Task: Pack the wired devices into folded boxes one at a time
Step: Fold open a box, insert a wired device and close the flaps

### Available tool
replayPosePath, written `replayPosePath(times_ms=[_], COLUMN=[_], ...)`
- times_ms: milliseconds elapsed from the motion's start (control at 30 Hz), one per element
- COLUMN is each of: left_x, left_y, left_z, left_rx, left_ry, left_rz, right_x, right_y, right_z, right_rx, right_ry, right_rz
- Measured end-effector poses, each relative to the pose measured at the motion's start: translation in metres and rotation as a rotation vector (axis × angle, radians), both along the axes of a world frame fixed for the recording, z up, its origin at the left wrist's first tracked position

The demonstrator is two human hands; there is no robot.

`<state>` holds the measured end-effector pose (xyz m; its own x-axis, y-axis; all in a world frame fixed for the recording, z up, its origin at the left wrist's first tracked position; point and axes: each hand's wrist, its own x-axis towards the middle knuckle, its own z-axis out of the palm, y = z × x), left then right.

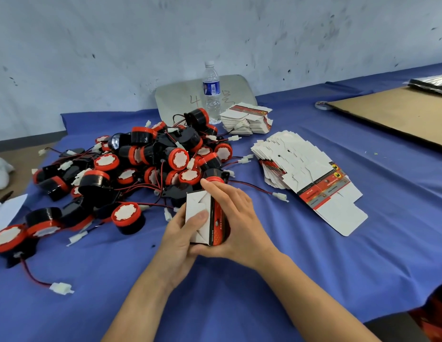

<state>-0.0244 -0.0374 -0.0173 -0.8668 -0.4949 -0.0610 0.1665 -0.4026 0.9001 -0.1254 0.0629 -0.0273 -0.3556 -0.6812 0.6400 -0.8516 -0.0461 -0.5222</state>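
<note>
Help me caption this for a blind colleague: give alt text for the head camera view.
The left hand and right hand grip a small red-and-white cardboard box above a blue cloth-covered table, left thumb on its white end flaps. Behind lies a pile of round black-and-red wired devices; flat unfolded boxes fan out to the right.

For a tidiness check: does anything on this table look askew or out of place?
The stack of flat boxes lies fanned out aslant, and the wired devices lie in a tangled heap. Nothing looks damaged.
</note>
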Motion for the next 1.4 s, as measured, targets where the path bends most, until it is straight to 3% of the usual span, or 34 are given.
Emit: replayPosePath(times_ms=[667,967,1067,1167,1267,1400], left_x=[0.006,0.009,0.009,0.005,0.008,0.001], left_y=[-0.012,-0.02,-0.019,-0.019,-0.018,-0.002], left_z=[0.002,0.002,0.003,0.002,-0.001,-0.015], left_rx=[0.016,0.026,0.013,-0.179,-0.738,-1.177], left_ry=[0.005,0.07,0.058,0.084,0.048,-0.129], left_rz=[-0.104,-0.228,-0.138,0.117,0.4,0.318], right_x=[0.002,0.002,0.002,-0.001,-0.003,-0.004], right_y=[-0.004,-0.003,-0.005,-0.006,-0.003,-0.001], right_z=[-0.003,0.0,-0.001,-0.003,-0.002,0.0], right_rx=[-0.041,-0.071,-0.058,-0.057,-0.046,-0.141], right_ry=[0.075,-0.079,-0.018,-0.003,-0.204,-0.596], right_rz=[0.053,0.069,0.046,0.0,0.059,0.08])
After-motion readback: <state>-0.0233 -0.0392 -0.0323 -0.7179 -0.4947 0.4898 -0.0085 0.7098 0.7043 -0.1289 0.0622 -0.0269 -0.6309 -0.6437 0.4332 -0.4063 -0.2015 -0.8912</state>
